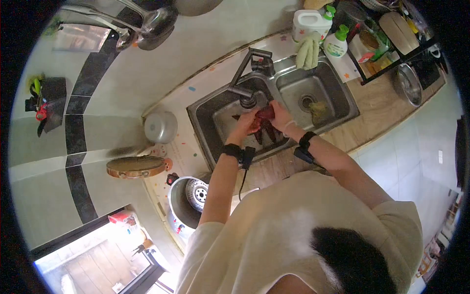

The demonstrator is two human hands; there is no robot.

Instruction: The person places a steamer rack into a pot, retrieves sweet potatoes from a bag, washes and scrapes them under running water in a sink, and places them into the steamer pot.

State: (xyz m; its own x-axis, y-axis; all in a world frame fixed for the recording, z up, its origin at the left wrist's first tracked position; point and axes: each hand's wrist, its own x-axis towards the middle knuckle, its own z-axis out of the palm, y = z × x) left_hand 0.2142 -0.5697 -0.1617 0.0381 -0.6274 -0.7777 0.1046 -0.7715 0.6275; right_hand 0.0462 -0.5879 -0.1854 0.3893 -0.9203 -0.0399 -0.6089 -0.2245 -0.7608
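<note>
"Black hair (350,259) lies closest to us, beside a loose, cream-coloured shirt (264,235) with soft folds. What do the hands hold beyond it?"

"Both are over the left basin (223,116) of a dull-grey metal double sink (353,105). The right hand (283,117) is wrapped round the right end of a dark red root (266,112), thick and blunt."

"And the left hand (247,123)?"

"Its fingers bend in by the root's left end; whether they grip it or only touch it, I can't tell. Black straps (307,139) circle both wrists."

"Where exactly is that root?"

"Above the basin floor, just on the near side of a black tap (240,71) with angular, squared arms. Other roots (272,131), long, tapered and dark, lie beneath it."

"What about the right basin (293,88)?"

"Smooth, rounded at the corners, with a round drain (307,102) and a ragged clump of yellow-green scraps (319,111) beside it. Limp, pale green fabric (307,53) hangs over the far rim. Behind stand a white plastic jug (308,25) and a rounded pump bottle (336,45) with a green top."

"Anything to the left?"

"Near left, a deep, shiny metal pot (182,208) holds a disc (197,193) punched with holes. Farther off, a round piece with a wooden rim (136,170) stands on edge, then a smooth, pale bowl (160,127)."
</note>
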